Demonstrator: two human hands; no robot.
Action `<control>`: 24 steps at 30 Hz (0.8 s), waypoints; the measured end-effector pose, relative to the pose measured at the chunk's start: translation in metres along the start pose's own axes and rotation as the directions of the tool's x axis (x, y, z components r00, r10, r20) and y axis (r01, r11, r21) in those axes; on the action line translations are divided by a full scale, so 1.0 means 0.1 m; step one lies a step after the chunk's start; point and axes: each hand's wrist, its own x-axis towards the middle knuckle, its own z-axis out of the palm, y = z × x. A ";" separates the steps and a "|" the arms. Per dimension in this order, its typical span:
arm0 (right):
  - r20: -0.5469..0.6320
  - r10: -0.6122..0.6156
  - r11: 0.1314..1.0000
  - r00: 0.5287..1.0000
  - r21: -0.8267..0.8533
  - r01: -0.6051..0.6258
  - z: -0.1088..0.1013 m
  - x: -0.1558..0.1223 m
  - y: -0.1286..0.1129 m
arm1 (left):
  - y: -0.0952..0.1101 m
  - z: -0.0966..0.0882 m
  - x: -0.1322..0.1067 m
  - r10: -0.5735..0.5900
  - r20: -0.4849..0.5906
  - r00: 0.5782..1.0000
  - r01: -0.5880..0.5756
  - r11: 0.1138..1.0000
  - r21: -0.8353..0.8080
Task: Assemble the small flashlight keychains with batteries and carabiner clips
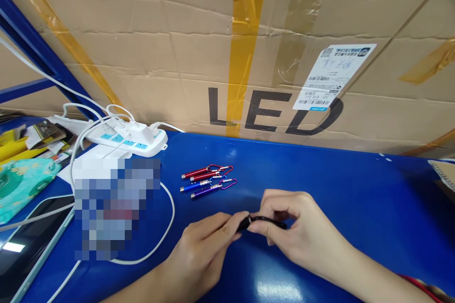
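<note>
Between my two hands is a black keychain penlight [244,224], its body mostly hidden by fingers. My left hand [204,244] pinches the body. My right hand [293,227] is closed at the other end, thumb and fingers around the black clip [272,220] and near a thin silver band. Beyond my hands, several similar penlights with carabiner clips lie side by side on the blue tabletop [348,189]: red ones [195,173], a blue one [192,186] and a purple one [206,192].
A large cardboard box [170,57] marked LED stands along the back. To the left are a white power strip [149,147] with plugs and cables, a dark-screened tablet [33,241], a teal packet [26,184] and a blurred-out patch. A notebook edge [442,173] shows at far right.
</note>
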 end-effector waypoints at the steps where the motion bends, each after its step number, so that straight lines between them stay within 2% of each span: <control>1: 0.033 0.052 0.997 0.998 0.046 -0.054 0.00 0.02 0.02 | 0.00 0.01 0.02 -0.030 -0.015 0.999 0.030 0.999 -0.025; 4: 0.141 0.145 0.968 0.979 0.183 -0.169 -0.04 0.08 0.09 | 0.01 0.00 0.08 -0.158 -0.039 0.987 0.153 0.982 -0.108; 9: 0.265 0.166 0.930 0.950 0.278 -0.240 -0.13 0.12 0.07 | 0.06 -0.05 0.13 -0.262 0.005 0.965 0.261 0.956 -0.134; 12: 0.251 0.179 0.935 0.951 0.258 -0.244 -0.15 0.11 0.04 | 0.05 -0.02 0.10 -0.243 0.006 0.970 0.241 0.961 -0.136; 16: 0.203 0.204 0.946 0.958 0.209 -0.246 -0.10 0.09 0.05 | 0.03 0.03 0.07 -0.130 -0.032 0.991 0.127 0.989 -0.076; 19: 0.203 0.268 0.910 0.942 0.269 -0.317 0.01 0.08 0.08 | 0.03 0.04 0.07 -0.076 -0.072 0.994 0.076 0.997 -0.005; 22: 0.242 0.309 0.874 0.920 0.310 -0.375 0.11 0.06 0.10 | 0.04 0.03 0.08 -0.097 -0.122 0.988 0.101 0.994 0.029; 24: 0.231 0.264 0.910 0.936 0.263 -0.321 0.13 0.06 0.12 | 0.05 0.02 0.09 -0.177 -0.115 0.977 0.180 0.984 0.014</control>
